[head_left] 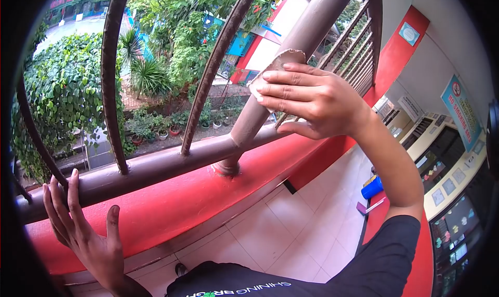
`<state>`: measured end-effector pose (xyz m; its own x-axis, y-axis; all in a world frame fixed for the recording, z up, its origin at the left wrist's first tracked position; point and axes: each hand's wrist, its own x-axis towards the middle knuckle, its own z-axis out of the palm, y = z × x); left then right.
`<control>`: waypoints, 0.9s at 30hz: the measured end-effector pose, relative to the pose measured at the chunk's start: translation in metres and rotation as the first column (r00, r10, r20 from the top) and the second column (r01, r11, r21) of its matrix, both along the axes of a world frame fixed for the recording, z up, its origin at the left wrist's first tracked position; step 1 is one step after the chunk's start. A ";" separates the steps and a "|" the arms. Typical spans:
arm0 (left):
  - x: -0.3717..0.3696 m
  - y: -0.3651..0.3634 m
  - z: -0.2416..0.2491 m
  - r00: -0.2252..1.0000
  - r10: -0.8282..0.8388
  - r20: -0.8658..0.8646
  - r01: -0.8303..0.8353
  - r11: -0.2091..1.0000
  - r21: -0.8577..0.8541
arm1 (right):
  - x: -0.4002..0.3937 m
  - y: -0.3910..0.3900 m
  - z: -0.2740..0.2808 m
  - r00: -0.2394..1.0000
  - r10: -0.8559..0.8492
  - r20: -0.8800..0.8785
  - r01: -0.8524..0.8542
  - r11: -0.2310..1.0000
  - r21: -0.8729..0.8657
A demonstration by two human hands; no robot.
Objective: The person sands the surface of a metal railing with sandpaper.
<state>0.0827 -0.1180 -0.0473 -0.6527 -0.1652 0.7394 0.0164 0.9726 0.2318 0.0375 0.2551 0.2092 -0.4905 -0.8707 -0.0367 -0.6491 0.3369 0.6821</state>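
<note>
My right hand (317, 102) presses a brownish piece of sandpaper (288, 59) with ragged pale edges flat against a thick brown metal post (253, 119). Its fingers lie stretched over the sheet, with the thumb lower, by the post's side. Part of the sheet is hidden under the fingers. At the lower left, my left hand (86, 229) has its fingers spread, with nothing in it. Those fingertips rest at the brown horizontal rail (150, 159), close to a thin upright bar (39, 123).
Below the rail runs a red ledge (176, 208), with a tiled floor (291, 224) beyond it. A blue container (371, 188) and a purple-ended tool (362, 208) are at the right, near windows. Plants (67, 84) grow outside the bars.
</note>
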 end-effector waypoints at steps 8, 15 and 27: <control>-0.002 0.000 -0.002 1.000 0.015 -0.005 -0.015 1.000 -0.014 | -0.003 0.005 0.079 0.839 0.057 -0.541 -0.121 0.989 -0.083; -0.004 -0.002 -0.005 1.000 0.025 -0.019 -0.025 0.999 -0.034 | 0.000 -0.020 0.083 0.772 -0.100 -0.628 -0.003 0.987 -0.161; -0.003 -0.005 -0.007 1.000 0.006 -0.011 -0.007 1.000 -0.026 | -0.019 -0.017 0.052 0.902 -0.046 -0.430 -0.029 0.986 -0.165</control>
<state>0.0792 -0.1225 -0.0546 -0.6435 -0.1499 0.7506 0.0125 0.9785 0.2060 0.0187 0.2376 0.2609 -0.4332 -0.8417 0.3224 -0.3003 0.4721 0.8288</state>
